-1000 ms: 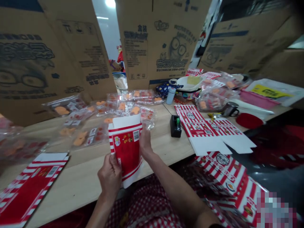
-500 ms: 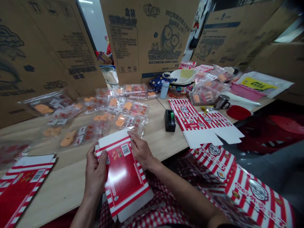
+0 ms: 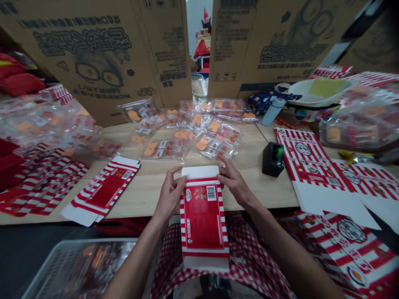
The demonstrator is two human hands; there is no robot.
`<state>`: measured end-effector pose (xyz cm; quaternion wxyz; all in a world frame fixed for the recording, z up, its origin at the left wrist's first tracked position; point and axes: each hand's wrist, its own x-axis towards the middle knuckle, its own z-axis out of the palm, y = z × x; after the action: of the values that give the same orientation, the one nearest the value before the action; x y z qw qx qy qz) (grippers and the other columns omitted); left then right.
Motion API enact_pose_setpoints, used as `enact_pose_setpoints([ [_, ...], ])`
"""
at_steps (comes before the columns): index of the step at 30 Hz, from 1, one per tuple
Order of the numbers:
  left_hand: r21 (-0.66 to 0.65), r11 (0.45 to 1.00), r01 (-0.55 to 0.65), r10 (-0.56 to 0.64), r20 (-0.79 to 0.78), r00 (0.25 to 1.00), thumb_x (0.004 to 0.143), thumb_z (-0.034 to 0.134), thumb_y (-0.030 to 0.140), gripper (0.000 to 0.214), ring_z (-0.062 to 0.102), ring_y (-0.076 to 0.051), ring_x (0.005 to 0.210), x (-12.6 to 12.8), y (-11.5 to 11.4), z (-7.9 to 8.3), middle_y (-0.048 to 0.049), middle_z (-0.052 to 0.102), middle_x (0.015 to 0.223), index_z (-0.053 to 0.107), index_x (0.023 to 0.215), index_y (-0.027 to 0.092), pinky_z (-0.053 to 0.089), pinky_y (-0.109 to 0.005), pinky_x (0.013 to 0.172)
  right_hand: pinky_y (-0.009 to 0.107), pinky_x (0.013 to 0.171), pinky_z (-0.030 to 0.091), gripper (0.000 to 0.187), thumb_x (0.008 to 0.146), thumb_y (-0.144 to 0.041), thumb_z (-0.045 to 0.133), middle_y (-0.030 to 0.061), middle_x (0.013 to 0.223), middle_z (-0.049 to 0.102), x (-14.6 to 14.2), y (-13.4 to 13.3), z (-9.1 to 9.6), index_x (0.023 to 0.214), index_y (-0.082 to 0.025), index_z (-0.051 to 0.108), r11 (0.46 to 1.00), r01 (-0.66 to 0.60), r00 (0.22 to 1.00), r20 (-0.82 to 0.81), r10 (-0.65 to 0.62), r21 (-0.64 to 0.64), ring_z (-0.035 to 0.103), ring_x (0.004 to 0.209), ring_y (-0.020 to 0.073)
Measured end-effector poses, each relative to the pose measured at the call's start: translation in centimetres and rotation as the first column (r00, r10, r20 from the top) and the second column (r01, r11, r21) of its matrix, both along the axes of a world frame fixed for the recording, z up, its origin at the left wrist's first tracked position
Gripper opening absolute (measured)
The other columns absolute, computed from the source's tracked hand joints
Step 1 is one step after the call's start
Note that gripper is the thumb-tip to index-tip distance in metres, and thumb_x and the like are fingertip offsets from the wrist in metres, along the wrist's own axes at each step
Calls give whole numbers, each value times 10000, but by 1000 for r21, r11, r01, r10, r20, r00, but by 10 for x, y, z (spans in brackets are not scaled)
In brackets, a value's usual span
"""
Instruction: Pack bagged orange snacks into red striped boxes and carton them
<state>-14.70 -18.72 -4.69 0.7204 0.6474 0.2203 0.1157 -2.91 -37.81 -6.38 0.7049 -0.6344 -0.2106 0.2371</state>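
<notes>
A red and white striped carton (image 3: 204, 220) with white end flaps lies flat over my lap, its far end at the table edge. My left hand (image 3: 172, 189) pinches its upper left corner, thumb on top. At the upper right corner, my right hand (image 3: 233, 180) grips the carton by the white flap. Just beyond the hands lie clear packets (image 3: 202, 143) with orange pieces and small red-and-white sachets. Another folded carton (image 3: 109, 189) rests on the table to the left.
A black tape dispenser (image 3: 272, 159) stands right of my hands, beside flat striped cartons (image 3: 307, 155). Further back are a light blue bottle (image 3: 273, 111) and a white basin (image 3: 321, 89). Large cardboard boxes (image 3: 124, 54) wall the back. A plastic crate (image 3: 62, 257) sits lower left.
The view has swung left, bringing the crate and left-hand packets into sight. The carton has turned from tilted to nearly straight, and both hands now hold its far corners.
</notes>
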Motion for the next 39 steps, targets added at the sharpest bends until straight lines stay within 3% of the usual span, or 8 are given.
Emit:
enact_pose_setpoints([
  [3, -95, 986, 137, -141, -35, 989, 809, 777, 462, 759, 700, -155, 744, -2, 16, 9, -11, 761, 919, 484, 1470, 230, 551, -254, 700, 263, 606, 424, 408, 834, -307, 636, -33, 745, 599, 1, -1, 5, 1231, -213, 639, 997, -44, 995, 91, 49, -56, 536, 656, 146],
  [8, 11, 978, 210, -211, 26, 977, 807, 792, 423, 329, 721, -215, 964, -15, 28, 3, -107, 784, 1081, 783, 983, 146, 555, -291, 854, 337, 833, 503, 141, 905, -238, 572, 64, 1027, 739, -6, -14, 13, 918, -212, 710, 990, -67, 865, 487, 122, -128, 679, 931, 210],
  [13, 15, 981, 195, -195, -1, 981, 726, 861, 379, 335, 730, -196, 818, -25, 17, 14, -88, 800, 944, 778, 953, 147, 565, -287, 776, 308, 732, 507, 121, 917, -304, 592, 64, 999, 722, -9, -22, 35, 912, -211, 670, 925, -268, 877, 330, 350, -270, 652, 846, 194],
  [16, -34, 982, 185, -186, -9, 983, 713, 880, 362, 515, 705, -158, 701, -25, 11, 33, -40, 790, 849, 722, 1165, 172, 552, -257, 689, 269, 630, 484, 121, 827, -301, 654, 29, 865, 672, -8, -17, 52, 898, -209, 620, 934, -279, 923, 207, 325, -223, 601, 729, 164],
  [20, 6, 984, 175, -175, -12, 984, 795, 805, 446, 414, 697, -160, 704, -26, 8, 52, -48, 785, 856, 765, 1089, 157, 540, -249, 660, 237, 525, 450, 119, 788, -293, 673, 13, 743, 663, -9, -13, 72, 837, -210, 604, 942, -265, 948, 121, 293, -207, 579, 617, 145],
  [26, 57, 967, 250, -249, -23, 968, 846, 748, 467, 343, 704, -172, 766, -35, 12, 40, -56, 798, 918, 802, 1035, 187, 552, -264, 718, 233, 514, 407, 67, 817, -194, 595, 6, 688, 649, -17, -19, 75, 763, -209, 632, 910, -204, 856, 385, 344, -360, 552, 598, 137],
  [33, 259, 923, 283, -313, 83, 946, 802, 783, 473, 338, 725, -254, 928, -50, 26, 7, -126, 799, 997, 835, 977, 189, 557, -347, 864, 273, 641, 469, 90, 925, -215, 561, 26, 811, 678, -32, -28, 61, 888, -213, 643, 881, -252, 790, 440, 427, -401, 589, 692, 157],
  [39, 389, 857, 337, -387, 54, 921, 768, 835, 342, 213, 745, -232, 905, -28, 7, 44, -98, 795, 1026, 832, 945, 224, 587, -310, 794, 303, 729, 482, 108, 909, -153, 554, 35, 842, 679, -47, -24, 64, 880, -206, 642, 952, -120, 819, 514, 255, -282, 619, 776, 178],
])
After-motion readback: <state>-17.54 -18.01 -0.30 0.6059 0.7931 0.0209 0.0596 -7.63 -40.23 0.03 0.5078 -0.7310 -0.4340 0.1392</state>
